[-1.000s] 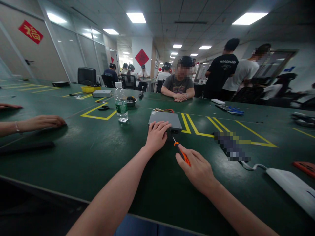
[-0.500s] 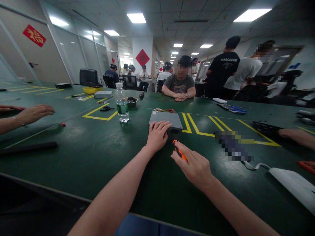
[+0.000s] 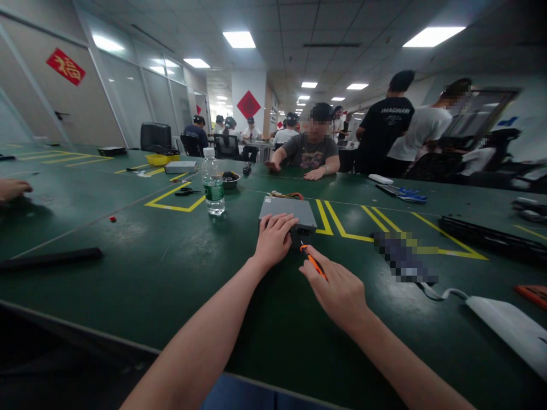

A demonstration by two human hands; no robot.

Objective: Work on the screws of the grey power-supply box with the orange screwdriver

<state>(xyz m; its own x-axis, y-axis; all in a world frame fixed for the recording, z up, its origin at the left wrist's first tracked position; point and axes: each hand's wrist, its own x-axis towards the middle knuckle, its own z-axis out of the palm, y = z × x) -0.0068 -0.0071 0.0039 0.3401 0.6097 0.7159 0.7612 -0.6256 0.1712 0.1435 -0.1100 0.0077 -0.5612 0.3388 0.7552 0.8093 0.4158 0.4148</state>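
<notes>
Co-worker's hands (image 3: 315, 173) across surface (image 3: 141, 296) came apart, wearer's own barely budged. Left hand (image 3: 273, 240) nearer, fingers stretched over gray metal box (image 3: 299, 208) dead ahead. Right hand (image 3: 337, 286) gripped orange-black screwdriver (image 3: 317, 266), slanting forward-left toward box's near face, couldn't tell if tip touched.

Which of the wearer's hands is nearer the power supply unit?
Left. The left hand rests on the power supply unit; the right hand, holding a screwdriver, is on its near side, not touching.

The bottle (image 3: 213, 191) stands in the way left of the metal box (image 3: 302, 210), with room between.
</notes>
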